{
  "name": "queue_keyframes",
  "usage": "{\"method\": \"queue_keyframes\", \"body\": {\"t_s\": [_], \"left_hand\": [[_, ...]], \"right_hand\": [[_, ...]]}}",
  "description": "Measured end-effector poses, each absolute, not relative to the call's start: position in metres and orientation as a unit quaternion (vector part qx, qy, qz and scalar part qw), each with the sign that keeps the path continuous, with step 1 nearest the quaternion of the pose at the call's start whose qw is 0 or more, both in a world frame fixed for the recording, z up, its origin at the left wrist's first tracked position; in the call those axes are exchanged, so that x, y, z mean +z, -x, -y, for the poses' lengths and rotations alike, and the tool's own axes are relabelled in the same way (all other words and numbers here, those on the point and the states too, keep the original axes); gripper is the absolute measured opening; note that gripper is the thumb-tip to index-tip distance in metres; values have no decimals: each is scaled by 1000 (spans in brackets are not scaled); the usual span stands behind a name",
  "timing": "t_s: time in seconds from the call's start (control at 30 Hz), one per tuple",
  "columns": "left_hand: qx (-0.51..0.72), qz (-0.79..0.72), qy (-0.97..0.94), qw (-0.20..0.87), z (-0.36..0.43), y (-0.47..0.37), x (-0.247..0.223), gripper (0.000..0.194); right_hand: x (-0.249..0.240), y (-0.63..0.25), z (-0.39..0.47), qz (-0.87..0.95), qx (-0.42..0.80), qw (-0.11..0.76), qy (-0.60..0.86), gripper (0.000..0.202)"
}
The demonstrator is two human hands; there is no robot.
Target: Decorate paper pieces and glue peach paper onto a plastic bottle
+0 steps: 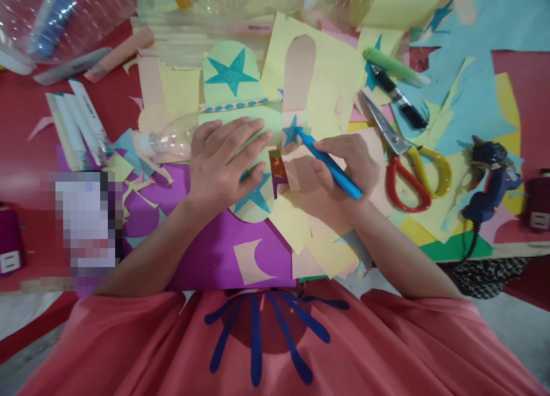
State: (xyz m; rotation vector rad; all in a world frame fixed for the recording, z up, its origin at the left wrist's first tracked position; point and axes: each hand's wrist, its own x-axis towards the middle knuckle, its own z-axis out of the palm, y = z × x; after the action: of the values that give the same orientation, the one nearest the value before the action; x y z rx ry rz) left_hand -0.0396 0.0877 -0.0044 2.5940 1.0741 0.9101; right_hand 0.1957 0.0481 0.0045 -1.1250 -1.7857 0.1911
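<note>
Gripping a blue marker (337,168), the right hand (360,162) has thumb and fingers closed around the barrel. Tip sits at the right edge of a small blue star (292,133) on a pale pink paper cutout (301,69), near table center. Left hand (226,164): palm down, fingers extended and slightly apart, resting on a green paper cutout (271,115) just left of the pink one; nothing grasped. That green piece has a large blue star at each end, plus a row of blue dots across it. Yellow sheet (337,78) lies under the pink cutout's upper part. Right of the right hand: scissors (399,146), blades apart, red and yellow handles; black pen (397,95) and green marker (395,66) above them; dark blue corded tool (485,192) farther right. Left side: clear bottle (174,141) lying beside the left hand, white markers (81,124) beyond. Purple sheet (201,250) below the left hand.
</note>
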Motion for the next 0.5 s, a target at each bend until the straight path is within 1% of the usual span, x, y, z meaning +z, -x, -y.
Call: {"method": "queue_keyframes", "body": {"t_s": [0.1, 0.17, 0.33, 0.5], "left_hand": [[288, -363, -883, 67, -88, 40, -4, 38], [287, -377, -877, 81, -89, 39, -3, 37], [291, -401, -858, 136, -89, 39, -1, 37], [296, -390, -860, 146, -89, 39, -3, 39]], "right_hand": [[3, -196, -47, 736, 114, 459, 485, 11], [1, -198, -46, 733, 124, 447, 498, 12], [0, -200, -46, 712, 98, 478, 505, 9], [-1, -198, -46, 719, 153, 443, 513, 16]]}}
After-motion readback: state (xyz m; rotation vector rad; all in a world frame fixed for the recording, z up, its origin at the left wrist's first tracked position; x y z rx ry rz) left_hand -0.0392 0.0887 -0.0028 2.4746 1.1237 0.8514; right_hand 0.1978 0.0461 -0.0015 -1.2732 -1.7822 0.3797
